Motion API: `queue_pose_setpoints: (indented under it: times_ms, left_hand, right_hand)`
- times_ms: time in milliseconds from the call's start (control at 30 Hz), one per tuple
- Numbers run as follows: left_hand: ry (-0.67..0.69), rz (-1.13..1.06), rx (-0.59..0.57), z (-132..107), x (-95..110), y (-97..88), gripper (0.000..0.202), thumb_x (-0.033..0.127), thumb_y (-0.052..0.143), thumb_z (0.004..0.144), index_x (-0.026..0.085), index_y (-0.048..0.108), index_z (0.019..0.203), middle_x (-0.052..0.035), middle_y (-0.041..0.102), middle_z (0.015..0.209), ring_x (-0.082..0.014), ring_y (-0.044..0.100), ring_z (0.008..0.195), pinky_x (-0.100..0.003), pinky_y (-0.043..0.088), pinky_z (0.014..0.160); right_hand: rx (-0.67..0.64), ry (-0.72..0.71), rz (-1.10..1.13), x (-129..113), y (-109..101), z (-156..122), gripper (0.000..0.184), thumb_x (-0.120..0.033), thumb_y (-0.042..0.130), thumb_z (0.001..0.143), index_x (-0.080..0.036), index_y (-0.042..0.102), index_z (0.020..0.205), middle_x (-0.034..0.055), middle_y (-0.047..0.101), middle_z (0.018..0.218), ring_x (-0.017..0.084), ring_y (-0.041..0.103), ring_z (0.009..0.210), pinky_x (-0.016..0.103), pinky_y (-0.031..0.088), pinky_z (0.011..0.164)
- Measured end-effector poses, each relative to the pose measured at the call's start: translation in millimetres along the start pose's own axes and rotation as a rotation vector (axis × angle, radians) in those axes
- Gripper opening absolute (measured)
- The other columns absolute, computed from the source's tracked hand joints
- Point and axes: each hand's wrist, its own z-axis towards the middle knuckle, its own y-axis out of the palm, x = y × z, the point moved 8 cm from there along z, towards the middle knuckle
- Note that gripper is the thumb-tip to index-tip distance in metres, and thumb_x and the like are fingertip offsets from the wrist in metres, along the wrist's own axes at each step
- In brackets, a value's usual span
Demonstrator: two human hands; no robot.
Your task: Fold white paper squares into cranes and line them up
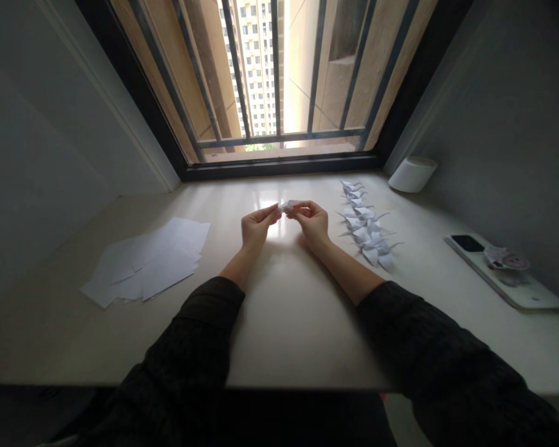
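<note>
A small folded piece of white paper (287,205) is held above the pale table (289,310), near its middle. My left hand (257,226) pinches its left end with thumb and fingers closed. My right hand (313,221) pinches its right end the same way. Both forearms reach forward from dark sleeves. A row of several finished white paper cranes (367,231) lies just to the right of my right hand.
A loose stack of white paper sheets (149,261) lies at the left. A white phone (503,268) with a round sticker rests at the right edge. A white cylinder (412,174) lies by the right wall. A barred window (279,87) stands behind the table.
</note>
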Motion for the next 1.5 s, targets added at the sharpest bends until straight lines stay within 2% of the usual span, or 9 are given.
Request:
queue_pose_setpoints:
  times_ms: [133,333,500,667,900,1067,1200,1333,1500]
  left_hand:
    - [-0.006,-0.015,-0.001,0.8,-0.7,0.2,0.038,0.036,0.078,0.059,0.016,0.072,0.091,-0.0087,0.072,0.083,-0.0192,0.068,0.075,-0.037,0.052,0.077]
    - [-0.044,-0.018,-0.073,0.6,-5.2,3.8,0.054,0.039,0.076,0.062,0.018,0.065,0.110,-0.0071,0.072,0.085,-0.0189,0.068,0.079,-0.036,0.051,0.079]
    - [-0.052,-0.016,-0.047,-0.6,-7.0,3.2,0.048,0.043,0.071,0.068,0.016,0.066,0.108,-0.0085,0.072,0.086,-0.0199,0.068,0.080,-0.036,0.051,0.078]
    - [-0.057,0.029,-0.069,0.2,-8.7,4.0,0.051,0.043,0.072,0.066,0.016,0.065,0.109,-0.0089,0.072,0.086,-0.0193,0.068,0.079,-0.035,0.051,0.077]
    - [-0.055,0.230,-0.149,0.0,-12.3,7.6,0.041,0.047,0.070,0.065,0.016,0.070,0.092,-0.0099,0.071,0.086,-0.0210,0.066,0.084,-0.029,0.051,0.067]
    - [-0.062,0.293,-0.149,-3.5,-8.4,9.2,0.039,0.049,0.069,0.067,0.014,0.070,0.086,-0.0103,0.071,0.082,-0.0212,0.067,0.082,-0.028,0.050,0.065]
    - [-0.045,0.300,-0.134,-6.7,-1.9,11.3,0.039,0.049,0.067,0.068,0.013,0.069,0.084,-0.0113,0.071,0.081,-0.0224,0.067,0.082,-0.029,0.050,0.065]
    - [0.000,0.318,-0.183,-7.7,-1.8,15.7,0.037,0.047,0.066,0.070,0.013,0.069,0.085,-0.0107,0.072,0.082,-0.0221,0.068,0.082,-0.030,0.050,0.070]
    - [0.081,0.431,-0.221,-7.7,-0.8,17.6,0.031,0.045,0.064,0.073,0.017,0.069,0.085,-0.0069,0.072,0.079,-0.0204,0.068,0.078,-0.031,0.049,0.075]
  right_hand:
    - [-0.005,-0.005,0.003,2.4,0.8,0.7,0.033,-0.041,0.077,0.055,-0.021,0.055,0.067,-0.0020,0.065,0.059,0.016,0.064,0.059,0.034,0.052,0.066]
    - [0.006,-0.014,0.013,4.2,-0.2,-1.2,0.028,-0.036,0.074,0.060,-0.021,0.051,0.068,-0.0020,0.065,0.063,0.016,0.064,0.062,0.033,0.052,0.068]
    - [0.028,-0.004,0.021,4.1,0.1,-2.6,0.029,-0.036,0.072,0.061,-0.022,0.047,0.066,-0.0024,0.064,0.064,0.016,0.063,0.062,0.033,0.052,0.067]
    - [0.020,-0.030,-0.013,6.6,-2.8,1.3,0.028,-0.036,0.071,0.062,-0.022,0.048,0.068,-0.0025,0.062,0.064,0.016,0.062,0.063,0.032,0.051,0.068]
    - [-0.039,-0.160,-0.265,2.4,-4.4,4.8,0.015,-0.032,0.062,0.072,-0.022,0.052,0.079,-0.0006,0.061,0.074,0.015,0.060,0.071,0.030,0.047,0.072]
    - [-0.067,-0.162,-0.280,-1.3,2.7,0.1,0.031,-0.034,0.061,0.074,-0.022,0.048,0.099,-0.0009,0.062,0.074,0.015,0.060,0.071,0.030,0.046,0.069]
    - [-0.064,-0.050,-0.171,4.6,1.7,-0.2,0.055,-0.044,0.067,0.069,-0.020,0.048,0.115,-0.0011,0.064,0.071,0.016,0.061,0.068,0.028,0.046,0.065]
    - [-0.140,0.090,-0.168,14.3,3.5,-0.7,0.048,-0.053,0.072,0.059,-0.016,0.068,0.089,0.0022,0.065,0.068,0.016,0.059,0.061,0.026,0.044,0.054]
    - [-0.078,0.112,-0.081,12.0,-0.5,-1.1,0.037,-0.048,0.076,0.055,-0.014,0.070,0.069,0.0033,0.066,0.065,0.015,0.057,0.062,0.026,0.043,0.058]
